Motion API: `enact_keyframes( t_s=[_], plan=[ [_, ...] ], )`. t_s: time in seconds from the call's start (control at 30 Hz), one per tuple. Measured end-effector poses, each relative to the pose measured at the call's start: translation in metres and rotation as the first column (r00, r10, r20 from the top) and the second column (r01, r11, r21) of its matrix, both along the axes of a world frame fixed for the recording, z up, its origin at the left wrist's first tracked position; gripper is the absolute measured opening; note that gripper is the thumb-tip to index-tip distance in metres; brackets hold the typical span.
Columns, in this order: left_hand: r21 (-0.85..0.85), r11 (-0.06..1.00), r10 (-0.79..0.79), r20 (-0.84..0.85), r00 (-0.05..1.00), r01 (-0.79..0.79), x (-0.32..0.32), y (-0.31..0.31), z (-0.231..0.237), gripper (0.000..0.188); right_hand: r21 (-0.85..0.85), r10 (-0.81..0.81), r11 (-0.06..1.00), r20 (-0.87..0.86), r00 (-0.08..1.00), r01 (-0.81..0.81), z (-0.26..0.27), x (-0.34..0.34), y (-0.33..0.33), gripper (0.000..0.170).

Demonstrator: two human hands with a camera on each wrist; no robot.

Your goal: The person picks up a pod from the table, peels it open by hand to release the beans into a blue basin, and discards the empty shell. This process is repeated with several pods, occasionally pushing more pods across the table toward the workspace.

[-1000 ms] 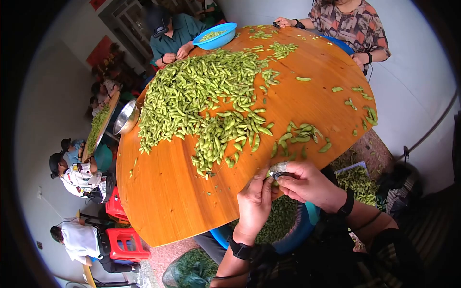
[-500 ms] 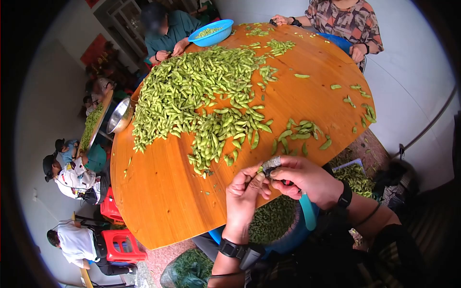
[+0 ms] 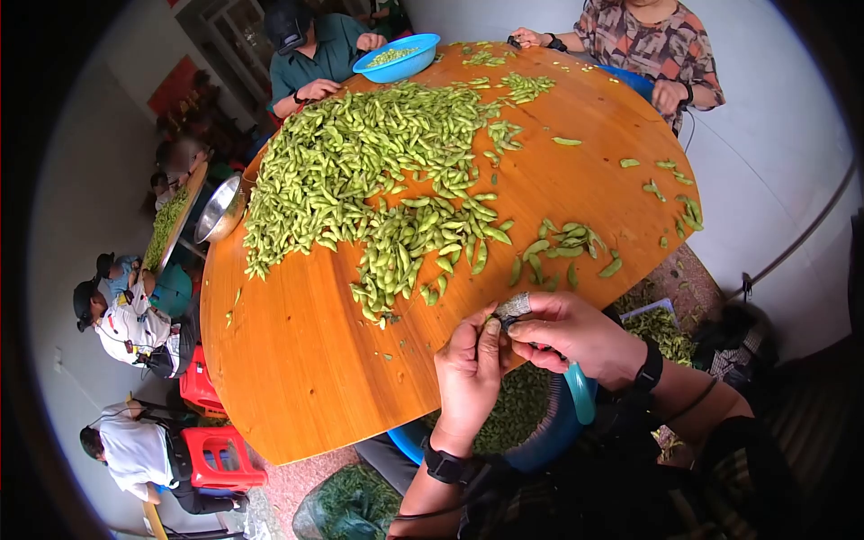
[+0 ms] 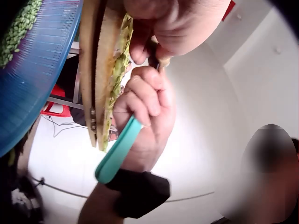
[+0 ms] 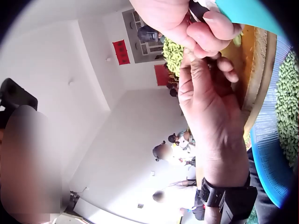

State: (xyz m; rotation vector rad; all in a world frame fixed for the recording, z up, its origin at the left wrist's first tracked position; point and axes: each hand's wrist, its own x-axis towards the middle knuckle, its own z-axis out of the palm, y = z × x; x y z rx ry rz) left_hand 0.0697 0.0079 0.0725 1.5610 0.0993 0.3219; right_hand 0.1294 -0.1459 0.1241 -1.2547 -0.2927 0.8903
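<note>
My left hand (image 3: 470, 364) is at the table's near edge, thumb and fingers pinching a green soybean pod (image 3: 491, 319), mostly hidden by the fingertips. My right hand (image 3: 580, 337) meets it there, gripping a tool with a teal handle (image 4: 119, 151); its working end is hidden between the hands. Grey wrapping (image 3: 515, 306) covers a finger of the right hand. Below both hands, a blue basket (image 5: 266, 158) holds many shelled green beans (image 5: 287, 105). On the wooden table (image 3: 306, 378), a large heap of pods (image 3: 360, 171) lies ahead, with a smaller group of pods (image 3: 567, 241) nearer my hands.
Across the table, a person sits behind a blue basin (image 3: 396, 58) and another sits at the far right. A metal bowl (image 3: 219, 211) stands by the left edge. Red stools (image 3: 220, 459) and a net bag (image 3: 346, 504) are on the floor at left.
My hands have risen slightly and turned, and the teal handle has come into fuller view below the right hand. The person behind the basin has moved one hand up to its rim.
</note>
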Motion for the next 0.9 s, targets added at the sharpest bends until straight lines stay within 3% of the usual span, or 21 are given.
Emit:
enact_keyframes(
  t_s=[0.1, 0.17, 0.2, 0.27, 0.33, 0.4, 0.43, 0.47, 0.5, 0.53, 0.63, 0.8, 0.9],
  plan=[
    [0.118, 0.993, 0.015, -0.010, 1.000, -0.013, 0.000, 0.004, 0.001, 0.019, 0.006, -0.031, 0.999, -0.055, 0.998, 0.031, -0.003, -0.002, 0.004, 0.019],
    [-0.095, 0.995, -0.037, -0.042, 0.998, 0.033, 0.001, 0.006, 0.004, 0.022, 0.011, -0.041, 0.999, -0.051, 0.998, 0.042, -0.004, -0.003, 0.004, 0.017],
    [-0.094, 0.995, -0.037, -0.044, 0.998, 0.032, 0.001, 0.009, 0.006, 0.022, 0.012, -0.040, 0.999, -0.053, 0.998, 0.041, -0.003, -0.003, 0.004, 0.017],
    [-0.368, 0.925, -0.126, -0.078, 0.989, 0.089, 0.002, 0.014, 0.009, 0.026, 0.045, -0.001, 0.999, -0.082, 0.997, 0.005, 0.001, 0.000, 0.002, 0.016],
    [-0.399, 0.910, -0.147, -0.051, 0.988, 0.114, 0.005, 0.021, 0.006, 0.028, 0.032, -0.022, 0.999, -0.097, 0.995, 0.025, 0.006, -0.001, 0.004, 0.016],
    [-0.556, 0.820, -0.175, -0.022, 0.984, 0.133, 0.007, 0.025, 0.005, 0.029, 0.022, -0.039, 0.999, -0.108, 0.993, 0.042, 0.008, -0.001, 0.008, 0.016],
    [-0.601, 0.792, -0.166, -0.041, 0.985, 0.108, 0.008, 0.023, 0.008, 0.024, -0.001, -0.079, 0.997, 0.005, 0.997, 0.079, 0.005, -0.002, 0.010, 0.015],
    [-0.599, 0.793, -0.162, -0.039, 0.986, 0.107, 0.008, 0.020, 0.007, 0.024, -0.019, -0.116, 0.993, 0.118, 0.986, 0.119, 0.000, -0.003, 0.013, 0.014],
    [-0.489, 0.866, -0.140, -0.028, 0.990, 0.108, 0.008, 0.018, 0.005, 0.020, -0.041, -0.121, 0.990, 0.224, 0.967, 0.133, -0.006, -0.005, 0.017, 0.010],
    [-0.371, 0.923, -0.118, -0.016, 0.993, 0.103, 0.007, 0.017, 0.004, 0.017, -0.040, -0.116, 0.991, 0.226, 0.967, 0.128, -0.007, -0.007, 0.018, 0.010],
    [-0.341, 0.932, -0.134, -0.011, 0.991, 0.122, 0.005, 0.018, -0.002, 0.014, 0.006, -0.098, 0.995, 0.053, 0.994, 0.097, -0.008, -0.008, 0.013, 0.011],
    [-0.291, 0.956, -0.060, -0.050, 0.997, 0.043, 0.004, 0.014, 0.002, 0.012, 0.010, -0.115, 0.993, 0.046, 0.992, 0.114, -0.009, -0.012, 0.014, 0.011],
    [-0.360, 0.928, -0.122, -0.049, 0.991, 0.097, 0.004, 0.020, 0.005, 0.017, 0.017, -0.148, 0.989, 0.085, 0.985, 0.147, -0.007, -0.013, 0.015, 0.012]
  ],
)
